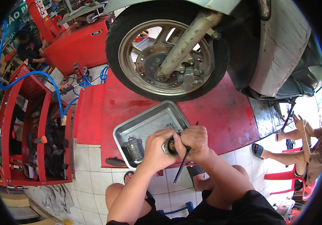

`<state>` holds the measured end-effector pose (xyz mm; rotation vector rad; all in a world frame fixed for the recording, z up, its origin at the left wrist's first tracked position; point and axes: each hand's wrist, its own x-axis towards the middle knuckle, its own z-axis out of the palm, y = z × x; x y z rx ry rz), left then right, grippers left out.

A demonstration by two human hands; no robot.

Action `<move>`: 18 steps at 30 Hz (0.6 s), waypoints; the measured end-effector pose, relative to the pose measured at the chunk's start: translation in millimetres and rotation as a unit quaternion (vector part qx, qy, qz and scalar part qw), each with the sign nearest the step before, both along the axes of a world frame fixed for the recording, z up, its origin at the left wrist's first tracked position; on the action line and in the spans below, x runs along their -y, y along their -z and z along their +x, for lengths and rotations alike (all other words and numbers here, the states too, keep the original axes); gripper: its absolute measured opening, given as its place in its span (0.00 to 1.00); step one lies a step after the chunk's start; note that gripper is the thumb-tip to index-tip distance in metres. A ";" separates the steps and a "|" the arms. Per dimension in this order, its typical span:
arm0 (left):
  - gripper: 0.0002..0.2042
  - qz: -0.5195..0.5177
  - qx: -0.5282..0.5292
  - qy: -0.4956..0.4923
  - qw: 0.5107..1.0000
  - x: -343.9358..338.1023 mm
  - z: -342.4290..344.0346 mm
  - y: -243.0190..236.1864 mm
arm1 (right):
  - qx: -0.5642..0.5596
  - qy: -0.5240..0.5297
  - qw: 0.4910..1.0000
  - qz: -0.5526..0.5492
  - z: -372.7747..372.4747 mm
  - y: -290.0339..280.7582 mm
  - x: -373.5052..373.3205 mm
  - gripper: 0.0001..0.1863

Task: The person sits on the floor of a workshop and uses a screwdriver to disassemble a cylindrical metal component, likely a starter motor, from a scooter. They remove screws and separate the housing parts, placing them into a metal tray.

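Observation:
Over the front of a metal tray (120, 132), both my hands are close together. My left hand (157, 149) is closed around a small grey metal housing (165, 147) with a brass-coloured inside. My right hand (195, 140) is a fist around a slim dark rod (182, 165), its lower end slanting down toward my knees. The rod passes just beside the housing; whether they touch is hidden by my fingers. In the tray, left of my left hand, lies a cylindrical grey metal part (134, 149). Small metal pieces (169, 126) sit near the tray's far right side.
The tray rests on a red lift platform (221, 123), below a scooter's front wheel (155, 62). A red tool cart (42, 131) with a blue hose (37, 73) stands left. A dark-handled tool (115, 161) lies at the platform's front edge. Other people are at left and right.

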<state>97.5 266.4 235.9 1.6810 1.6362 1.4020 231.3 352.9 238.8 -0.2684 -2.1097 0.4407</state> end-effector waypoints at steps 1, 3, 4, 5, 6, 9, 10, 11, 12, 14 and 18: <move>0.11 0.004 -0.009 -0.005 1.000 2.7 -2.9 1.2 | -0.003 -0.006 1.000 -0.002 -1.5 3.9 1.7 0.18; 0.13 0.024 -0.019 -0.019 0.999 5.0 -3.9 5.8 | 0.010 -0.005 1.000 -0.004 -2.8 8.3 4.3 0.18; 0.13 0.027 -0.014 -0.026 0.999 5.6 -3.4 10.7 | 0.015 -0.004 1.000 -0.007 -3.7 10.1 5.7 0.18; 0.12 0.030 -0.010 -0.032 0.999 6.3 -2.3 16.0 | 0.017 -0.008 1.000 -0.015 -4.2 11.3 6.8 0.18; 0.12 0.034 -0.006 -0.039 0.999 7.3 -1.5 19.5 | 0.004 -0.017 1.000 -0.017 -5.6 13.2 8.1 0.18; 0.12 0.005 0.002 -0.008 1.000 5.5 0.8 9.2 | -0.018 -0.014 1.000 -0.022 -4.5 15.1 5.8 0.20; 0.12 -0.010 0.014 -0.008 1.000 5.8 -0.1 9.0 | -0.014 -0.007 1.000 -0.025 -6.1 13.8 6.3 0.20; 0.12 -0.025 0.027 -0.007 0.999 5.7 -1.0 11.4 | -0.010 0.001 1.000 -0.029 -7.3 12.4 6.7 0.20; 0.12 -0.040 0.039 -0.006 0.998 4.7 -2.1 13.7 | -0.001 0.015 0.999 -0.032 -8.5 8.8 6.4 0.20; 0.13 -0.034 0.077 -0.009 0.996 -0.9 -2.5 17.7 | 0.017 0.040 0.998 -0.038 -11.7 -0.9 3.4 0.21; 0.16 -0.062 0.134 -0.054 0.988 -6.8 -11.8 18.0 | 0.017 0.042 0.988 -0.146 -9.8 -18.0 -2.3 0.20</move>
